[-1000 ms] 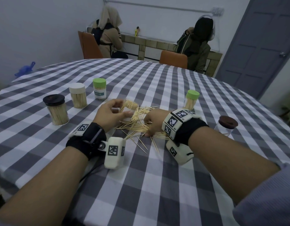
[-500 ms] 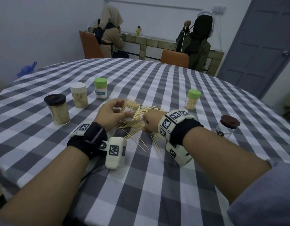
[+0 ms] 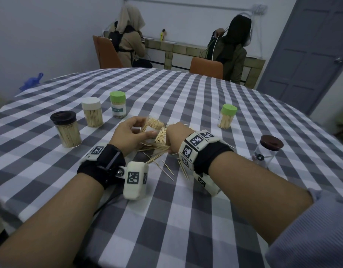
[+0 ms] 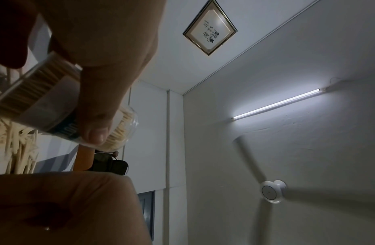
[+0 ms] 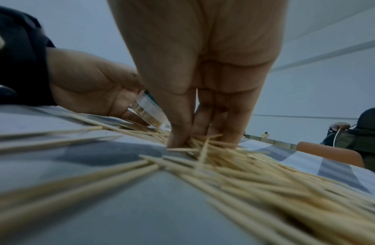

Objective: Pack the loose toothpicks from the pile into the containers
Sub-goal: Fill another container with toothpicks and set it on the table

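Observation:
My left hand (image 3: pixel 132 133) grips a clear open container (image 3: pixel 150 130), tilted on its side just above the checked table (image 3: pixel 186 219), with toothpicks packed inside. In the left wrist view the thumb of my left hand (image 4: pixel 111 69) lies across the container (image 4: pixel 52 106). A pile of loose toothpicks (image 3: pixel 157 147) lies between my hands. My right hand (image 3: pixel 174 135) is palm down on the pile. In the right wrist view my right hand (image 5: pixel 195 140) has thumb and fingertips pressed together in the toothpick pile (image 5: pixel 234 164), pinching some, beside the container (image 5: pixel 147 111).
Lidded containers stand on the table: a black-lidded one (image 3: pixel 67 130), a white-lidded one (image 3: pixel 92 114) and a green-lidded one (image 3: pixel 118 104) at left, another green-lidded one (image 3: pixel 227 117) and a brown-lidded clear jar (image 3: pixel 267 149) at right. Two seated people and orange chairs are beyond the far edge.
My right hand has slid a little left across the pile, closer to the container. My left hand keeps the container tilted in the same place.

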